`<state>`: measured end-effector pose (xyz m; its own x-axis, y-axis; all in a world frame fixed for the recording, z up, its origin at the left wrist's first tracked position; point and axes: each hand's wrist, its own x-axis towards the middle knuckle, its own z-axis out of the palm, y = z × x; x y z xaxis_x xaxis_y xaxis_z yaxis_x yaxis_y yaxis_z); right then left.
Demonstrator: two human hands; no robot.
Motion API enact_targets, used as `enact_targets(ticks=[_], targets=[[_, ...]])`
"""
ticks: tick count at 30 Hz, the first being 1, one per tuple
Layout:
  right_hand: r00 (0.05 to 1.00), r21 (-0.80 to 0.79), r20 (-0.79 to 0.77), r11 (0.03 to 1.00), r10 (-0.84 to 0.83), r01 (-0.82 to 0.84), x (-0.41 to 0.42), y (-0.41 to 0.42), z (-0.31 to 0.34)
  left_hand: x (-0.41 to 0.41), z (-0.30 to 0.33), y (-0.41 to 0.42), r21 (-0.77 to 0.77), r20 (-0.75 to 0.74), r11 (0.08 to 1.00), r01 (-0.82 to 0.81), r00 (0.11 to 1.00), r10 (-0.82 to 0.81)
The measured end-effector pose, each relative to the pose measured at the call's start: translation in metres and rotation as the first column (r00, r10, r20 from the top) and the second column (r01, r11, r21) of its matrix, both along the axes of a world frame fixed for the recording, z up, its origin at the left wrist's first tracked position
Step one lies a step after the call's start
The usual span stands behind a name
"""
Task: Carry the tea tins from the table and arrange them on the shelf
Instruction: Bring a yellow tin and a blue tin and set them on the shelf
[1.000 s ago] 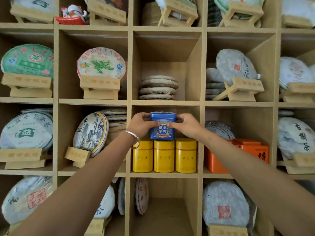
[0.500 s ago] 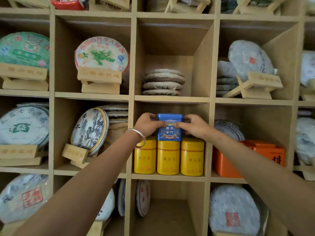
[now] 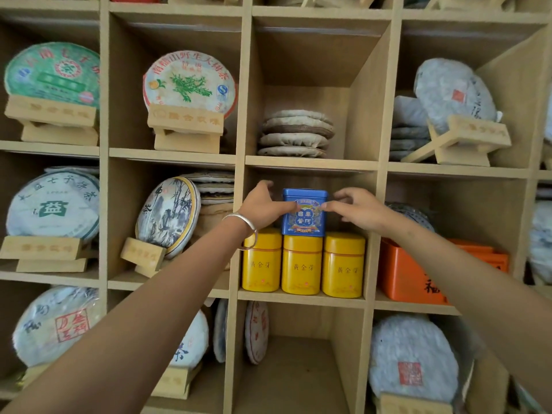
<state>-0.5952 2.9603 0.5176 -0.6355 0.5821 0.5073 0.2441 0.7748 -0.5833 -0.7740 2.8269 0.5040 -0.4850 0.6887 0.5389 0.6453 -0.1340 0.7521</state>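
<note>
A blue tea tin (image 3: 304, 218) stands on the middle one of three yellow tea tins (image 3: 301, 265) in the centre compartment of the wooden shelf (image 3: 310, 164). My left hand (image 3: 263, 206) is at the tin's left side. Its thumb lies across the blue front and its fingers are lifted off to the left. On the other side is my right hand (image 3: 355, 207). It touches the front with a fingertip, and its other fingers hang loosely curled by the top right corner. A silver bangle (image 3: 243, 228) is on my left wrist.
Orange tins (image 3: 406, 276) fill the compartment to the right. Wrapped tea cakes on wooden stands (image 3: 186, 127) occupy most other compartments, and a stack of cakes (image 3: 295, 134) lies just above. The compartment below the yellow tins (image 3: 298, 377) holds only two upright cakes at its left.
Both hands gripped the blue tin by its sides before; now their fingers have come off the sides and only fingertips touch its front. The camera has moved closer to the shelf.
</note>
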Motion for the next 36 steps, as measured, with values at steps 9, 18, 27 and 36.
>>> enact_targets(ticks=[9, 18, 27, 36], targets=[[0.896, 0.656, 0.363, 0.753, -0.256, -0.051, 0.046, -0.016, -0.018, 0.043, -0.032, -0.040, 0.266, -0.686, 0.964, -0.033, 0.696, 0.213], [0.801, 0.934, 0.285, 0.342, -0.527, -0.107, 0.058, -0.014, -0.044, 0.105, -0.056, 0.003, 0.135, -0.900, 0.970, -0.201, 0.384, 0.204], [0.747, 0.932, 0.293, 0.352, -0.597, -0.084, 0.064, -0.009, -0.058, 0.117, -0.073, 0.026, 0.061, -0.851, 0.918, -0.393, 0.461, 0.253], [0.811, 0.911, 0.274, 0.410, -0.517, -0.046, 0.058, -0.004, -0.062, 0.116, -0.074, 0.031, 0.066, -0.827, 0.911, -0.406, 0.489, 0.278]])
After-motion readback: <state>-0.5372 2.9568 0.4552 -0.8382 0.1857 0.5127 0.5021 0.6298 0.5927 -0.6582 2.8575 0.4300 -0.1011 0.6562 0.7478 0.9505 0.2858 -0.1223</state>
